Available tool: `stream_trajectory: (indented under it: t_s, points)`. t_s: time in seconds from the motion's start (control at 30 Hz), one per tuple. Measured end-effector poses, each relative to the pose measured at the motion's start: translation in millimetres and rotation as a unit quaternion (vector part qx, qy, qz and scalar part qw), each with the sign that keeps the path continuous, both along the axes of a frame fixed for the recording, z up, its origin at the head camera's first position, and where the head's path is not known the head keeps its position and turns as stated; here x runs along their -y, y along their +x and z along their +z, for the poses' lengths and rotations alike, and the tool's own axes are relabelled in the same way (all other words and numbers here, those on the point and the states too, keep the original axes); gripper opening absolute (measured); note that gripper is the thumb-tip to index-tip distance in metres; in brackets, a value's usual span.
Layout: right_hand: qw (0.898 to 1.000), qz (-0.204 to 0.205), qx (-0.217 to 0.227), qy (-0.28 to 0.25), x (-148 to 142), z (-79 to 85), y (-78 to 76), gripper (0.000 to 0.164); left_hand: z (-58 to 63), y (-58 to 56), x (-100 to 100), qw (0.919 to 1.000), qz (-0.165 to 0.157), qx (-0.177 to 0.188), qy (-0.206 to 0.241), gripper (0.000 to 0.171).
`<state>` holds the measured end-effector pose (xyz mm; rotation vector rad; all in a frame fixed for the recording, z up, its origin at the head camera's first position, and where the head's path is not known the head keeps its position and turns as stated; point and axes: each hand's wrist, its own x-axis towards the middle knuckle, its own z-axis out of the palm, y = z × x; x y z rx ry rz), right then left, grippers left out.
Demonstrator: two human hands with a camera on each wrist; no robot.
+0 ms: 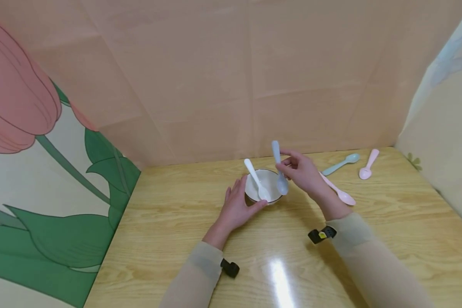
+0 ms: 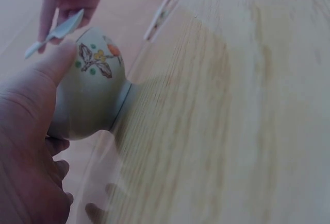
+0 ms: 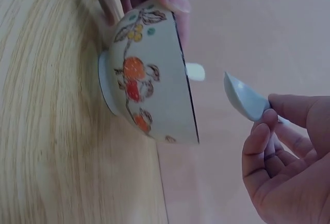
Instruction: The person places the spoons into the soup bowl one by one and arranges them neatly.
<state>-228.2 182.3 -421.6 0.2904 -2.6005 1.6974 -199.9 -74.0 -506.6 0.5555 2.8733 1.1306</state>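
A white bowl (image 1: 270, 176) with a dark rim and painted fruit and leaves on its outside (image 3: 136, 80) stands on the table. My left hand (image 1: 236, 208) grips its left side, thumb at the near rim and fingers round the far side. Inside leans a white spoon (image 1: 254, 176), its handle sticking up past the back rim. Over the bowl's right edge, my right hand (image 1: 301, 172) pinches a pale blue spoon (image 1: 282, 185) between thumb and fingers, bowl end down and handle up. In the right wrist view this spoon (image 3: 246, 98) is apart from the rim.
To the right on the wood-grain table (image 1: 400, 222) lie a pale green spoon (image 1: 342, 164), a pink spoon (image 1: 365, 172) and another pink spoon (image 1: 344, 196), partly behind my right wrist. A peach cloth (image 1: 200, 94) hangs along the back edge.
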Motion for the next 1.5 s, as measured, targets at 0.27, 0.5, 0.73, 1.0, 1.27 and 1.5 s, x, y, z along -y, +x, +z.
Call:
stream_trajectory:
  t_s: [0.27, 0.5, 0.73, 1.0, 1.27, 1.5]
  points:
    - [1.0, 0.001, -0.015, 0.027, 15, -8.7, -10.9, 0.054, -0.9, 0.5, 0, 1.0, 0.001, 0.001, -0.009, 0.114]
    - [0.998, 0.007, -0.019, 0.051, 27, -11.7, -14.0, 0.053, -0.7, 0.3, 1, 1.0, 0.002, -0.001, -0.004, 0.113]
    - [0.996, 0.011, -0.028, 0.086, 39, -16.0, -14.0, 0.054, -0.1, 1.5, 1, 1.0, 0.002, 0.0, -0.008, 0.115]
    - [0.992, 0.006, -0.022, 0.121, 48, -21.3, -13.5, 0.055, 0.3, 2.1, 1, 1.0, 0.0, 0.001, -0.005, 0.112]
    - [0.989, 0.003, -0.015, 0.147, 53, -22.4, -14.1, 0.058, 1.0, 2.8, 2, 1.0, -0.001, 0.005, -0.007, 0.113]
    - [0.986, 0.007, -0.016, 0.163, 55, -24.1, -16.1, 0.059, 0.6, 1.9, 1, 1.0, -0.001, 0.003, -0.006, 0.112]
